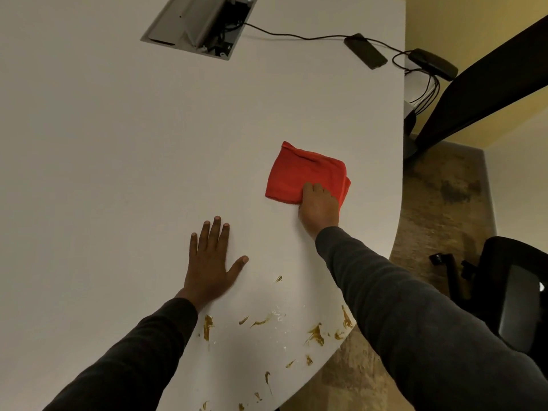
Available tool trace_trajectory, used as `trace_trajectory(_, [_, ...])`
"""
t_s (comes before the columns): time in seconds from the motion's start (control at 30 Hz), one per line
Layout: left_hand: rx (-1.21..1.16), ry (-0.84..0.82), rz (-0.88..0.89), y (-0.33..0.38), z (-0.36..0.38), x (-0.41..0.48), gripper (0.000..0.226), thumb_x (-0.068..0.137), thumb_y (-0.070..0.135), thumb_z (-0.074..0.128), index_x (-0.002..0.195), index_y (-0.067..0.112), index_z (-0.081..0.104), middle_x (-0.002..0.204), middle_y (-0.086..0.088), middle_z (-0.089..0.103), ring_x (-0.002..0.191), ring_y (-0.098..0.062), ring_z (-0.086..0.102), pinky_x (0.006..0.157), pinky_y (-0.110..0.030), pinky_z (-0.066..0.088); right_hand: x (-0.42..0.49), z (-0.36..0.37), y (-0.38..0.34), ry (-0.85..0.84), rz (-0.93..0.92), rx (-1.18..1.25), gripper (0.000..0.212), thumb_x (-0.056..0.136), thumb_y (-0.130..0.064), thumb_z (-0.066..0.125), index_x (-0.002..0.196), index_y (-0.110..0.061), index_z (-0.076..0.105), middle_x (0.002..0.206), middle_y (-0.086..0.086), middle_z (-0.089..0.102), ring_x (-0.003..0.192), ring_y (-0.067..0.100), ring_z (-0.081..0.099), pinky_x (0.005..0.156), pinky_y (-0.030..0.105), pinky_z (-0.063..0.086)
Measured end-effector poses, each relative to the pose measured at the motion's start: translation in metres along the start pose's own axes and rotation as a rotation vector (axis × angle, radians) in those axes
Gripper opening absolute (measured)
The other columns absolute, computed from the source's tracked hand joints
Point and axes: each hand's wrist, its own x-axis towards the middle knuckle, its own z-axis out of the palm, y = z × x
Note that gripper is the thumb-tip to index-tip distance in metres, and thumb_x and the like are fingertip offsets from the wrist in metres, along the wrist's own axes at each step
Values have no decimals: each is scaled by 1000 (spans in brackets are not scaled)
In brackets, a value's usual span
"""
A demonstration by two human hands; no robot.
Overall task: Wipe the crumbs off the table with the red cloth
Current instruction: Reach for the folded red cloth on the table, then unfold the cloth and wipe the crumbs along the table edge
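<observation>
**deskjockey:** ok so where are you at? Your right hand [319,206] is curled over the near edge of the red cloth [304,175], fingers bent down onto the fabric, thumb hidden so I can't tell if you're actually pinching it or just pressing. Your left hand [211,262] is flat on the table [118,143], fingers spread wide, holding nothing, just bracing.

**wipesalot:** yeah, and look where the cloth sits: folded into a rough square, lying flat, well apart from the mess. The crumbs [314,333], plus those brownish smears, are all down by the near curved edge, between your two sleeves and closer to you than either hand.

**deskjockey:** how's it gonna handle tho?

**wipesalot:** my guess: light, soft, floppy. No stiffness at all, so if you drag it by one edge it'll likely bunch up or unfold. You're better off with your palm spread flat over the middle of it and pressing down, so the whole pad slides as one piece. It should glide easy on that smooth white top.

**deskjockey:** the smears look sticky, so you'll probably need more pressure there than for the dry white bits.

**wipesalot:** also mind the rim. Pull toward yourself and the crumbs could go over onto the carpet [439,203].
</observation>
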Motion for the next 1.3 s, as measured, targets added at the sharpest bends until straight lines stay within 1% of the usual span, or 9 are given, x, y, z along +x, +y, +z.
trace_trajectory(0.3, [-504, 129, -280, 70, -54, 41, 76, 92, 67, 48, 140, 8, 52, 136, -14, 54, 127, -29, 48, 103, -40, 40, -12, -38, -12, -66, 121, 714, 18, 104, -21, 41, 96, -14, 55, 84, -2, 57, 72, 14, 51, 61, 25, 37])
trace_trajectory(0.4, [-1007, -73, -548, 90, -90, 56, 85, 79, 89, 36, 109, 15, 65, 110, -8, 67, 98, -24, 64, 83, -37, 50, -21, -57, -15, -183, 147, 951, 26, 105, -24, 37, 88, -16, 55, 85, 2, 57, 75, 17, 50, 66, 28, 42])
trace_trajectory(0.53, [-1543, -467, -792, 89, -128, 53, 115, 67, 98, 35, 114, -4, 61, 108, -27, 72, 91, -41, 75, 75, -47, 62, -46, -86, -19, -353, 97, 1120, 25, 101, -22, 44, 78, -19, 54, 75, 0, 55, 65, 14, 49, 62, 28, 42])
trace_trajectory(0.67, [-1682, -614, -771, 85, -150, 29, 99, 77, 82, 54, 120, -7, 59, 114, -33, 70, 98, -47, 72, 74, -50, 62, -78, -105, -25, -525, -47, 1014, 17, 99, -21, 51, 96, -13, 66, 87, 9, 66, 75, 20, 60, 70, 33, 51])
trace_trajectory(0.77, [-1641, -529, -695, 88, -163, 8, 35, 95, 28, 60, 116, 0, 61, 109, -27, 70, 84, -39, 76, 61, -43, 63, -105, -111, -30, -578, -92, 971, 18, 99, -23, 58, 107, -15, 72, 100, 8, 75, 85, 21, 69, 80, 34, 56])
trace_trajectory(0.87, [-1602, -329, -667, 89, -176, -15, 20, 92, -2, 54, 113, -3, 55, 100, -20, 65, 82, -30, 71, 59, -42, 63, -136, -108, -31, -547, -6, 1089, 28, 96, -39, 63, 108, -18, 76, 104, 3, 78, 94, 21, 72, 87, 34, 56])
trace_trajectory(1.0, [-1462, -239, -507, 85, -199, -49, 22, 87, -5, 55, 104, 7, 62, 91, -9, 66, 79, -21, 65, 68, -37, 61, -179, -82, -44, -350, 307, 1311, 48, 95, -55, 63, 122, -15, 68, 117, 5, 74, 108, 24, 70, 94, 38, 57])
trace_trajectory(1.13, [-1498, -267, -349, 76, -219, -94, 20, 85, -1, 58, 99, 11, 67, 87, -7, 71, 80, -21, 67, 73, -37, 59, -227, -61, -81, -465, 592, 1662, 86, 84, -73, 63, 142, -11, 46, 137, 21, 60, 119, 34, 65, 96, 48, 57])
trace_trajectory(1.3, [-1685, -283, -301, 42, -214, -152, 23, 86, 15, 70, 108, 11, 70, 95, -3, 79, 86, -18, 76, 81, -42, 61, -283, -48, -125, -479, 551, 2219, 89, 80, -59, 72, 144, -2, 48, 134, 24, 66, 120, 42, 67, 87, 54, 61])
